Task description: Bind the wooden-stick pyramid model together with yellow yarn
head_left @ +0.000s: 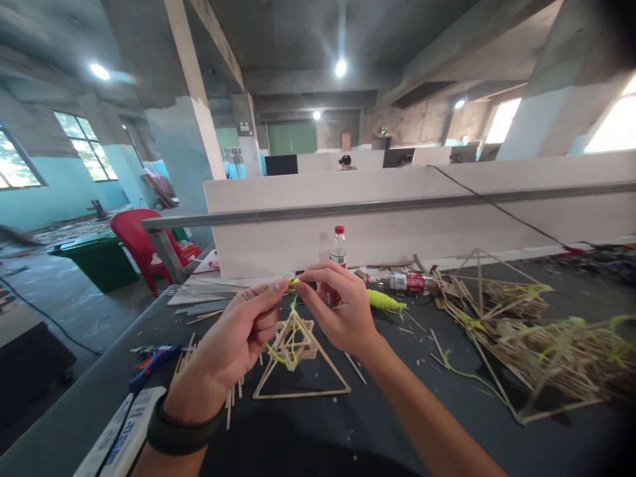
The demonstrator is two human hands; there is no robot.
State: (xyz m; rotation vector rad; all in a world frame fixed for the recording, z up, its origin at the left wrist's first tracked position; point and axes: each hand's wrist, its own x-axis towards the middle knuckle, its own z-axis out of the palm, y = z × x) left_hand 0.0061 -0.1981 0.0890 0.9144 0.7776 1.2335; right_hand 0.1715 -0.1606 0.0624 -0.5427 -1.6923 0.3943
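My left hand [251,324] and my right hand [342,305] meet in the middle of the view, raised above the dark table. Both pinch a yellow-green string [295,305] between thumb and fingers, and a small yellowish bit of it shows at the fingertips. The string runs down to the top of a pyramid frame [322,394] of thin wooden sticks, which stands upright on the table below my hands. A loop of the same string hangs inside it. More stick work shows within or behind the frame, partly hidden by my hands.
Loose sticks [228,404], a blue glue gun [154,364] and white boxes [126,424] lie left. Behind are an upright bottle [338,245], a lying bottle [407,282] and a yellow-green string bundle [385,301]. Stick frames [556,351] pile up at right. A low white partition [308,245] borders the back.
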